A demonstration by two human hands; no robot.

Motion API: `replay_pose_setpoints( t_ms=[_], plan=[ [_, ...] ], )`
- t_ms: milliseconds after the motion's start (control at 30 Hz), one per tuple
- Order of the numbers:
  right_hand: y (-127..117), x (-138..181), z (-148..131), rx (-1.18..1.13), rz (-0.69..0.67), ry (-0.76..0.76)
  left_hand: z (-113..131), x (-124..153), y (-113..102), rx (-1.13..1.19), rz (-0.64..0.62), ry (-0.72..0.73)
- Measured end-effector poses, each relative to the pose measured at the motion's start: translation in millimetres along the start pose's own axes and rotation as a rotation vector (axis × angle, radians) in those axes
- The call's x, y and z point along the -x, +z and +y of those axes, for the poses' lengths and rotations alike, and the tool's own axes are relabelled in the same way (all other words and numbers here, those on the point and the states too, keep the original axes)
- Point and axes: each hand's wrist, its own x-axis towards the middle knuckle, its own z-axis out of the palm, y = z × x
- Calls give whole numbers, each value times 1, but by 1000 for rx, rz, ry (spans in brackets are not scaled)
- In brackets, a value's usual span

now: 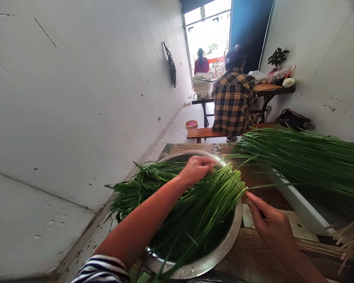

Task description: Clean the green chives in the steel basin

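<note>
A big bundle of green garlic chives (pixel 206 200) lies across a round steel basin (pixel 234 236), pale cut ends to the right and leaves hanging over the left rim. Above the bundle, my left hand (pixel 196 169) is closed, its fingertips pinching a thin chive stem by the pale ends. At the basin's right edge, my right hand (pixel 271 218) is closed in a pinch, thumb and forefinger on the tip of a chive at the cut ends. One loose chive sticks out to the right just above these fingers.
More chives (pixel 309 161) are heaped over a white tray (pixel 301 204) at right. The basin stands on a wooden table (pixel 253 243). Ahead, a person in a plaid shirt (pixel 234 102) sits on a bench (pixel 205 133). A pink-lined bucket (pixel 191 125) stands on the floor; a white wall (pixel 76 98) runs along the left.
</note>
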Motion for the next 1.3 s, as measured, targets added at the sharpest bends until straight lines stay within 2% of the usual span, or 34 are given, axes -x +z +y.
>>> replay_pose_setpoints(
  t_ms=[700,933,1067,1300],
  plan=[
    [-1,-2,-5,3,20,8,3,4,3,-230,15,147],
    [12,0,2,-54,38,52,13,10,2,-368,-84,252],
    [13,2,5,-49,26,23,14,8,-8,-286,-127,242],
    [2,-5,3,-31,27,-77,18,4,-9,-252,-405,268]
  ],
)
